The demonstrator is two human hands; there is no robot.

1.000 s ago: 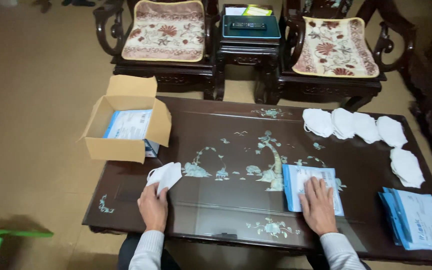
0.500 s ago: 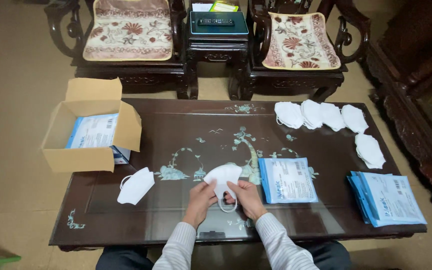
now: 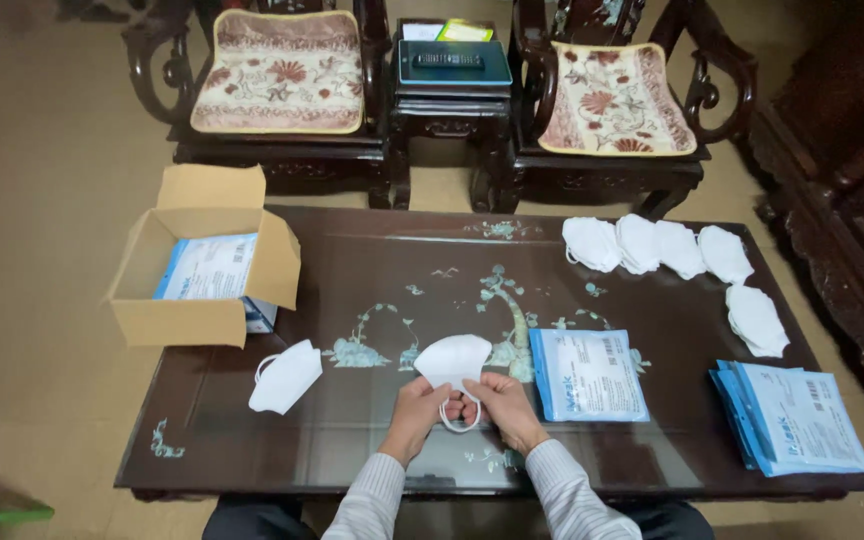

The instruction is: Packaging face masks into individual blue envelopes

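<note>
head view: mask (image 3: 452, 358) unchanged in both hands

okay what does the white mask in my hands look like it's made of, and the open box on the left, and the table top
Mask: likely soft nonwoven fabric, matte white, folded flat, with a thin ear loop hanging between the left hand and right hand.
Box: plain brown cardboard, matte, flaps open.
Table: seemingly dark lacquered wood, glossy with reflections, with pale pearly inlay, possibly shell.

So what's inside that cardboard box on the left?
The open cardboard box holds a blue-and-white packet lying flat on top. Whatever lies beneath it is hidden by that packet and the box walls.
</note>
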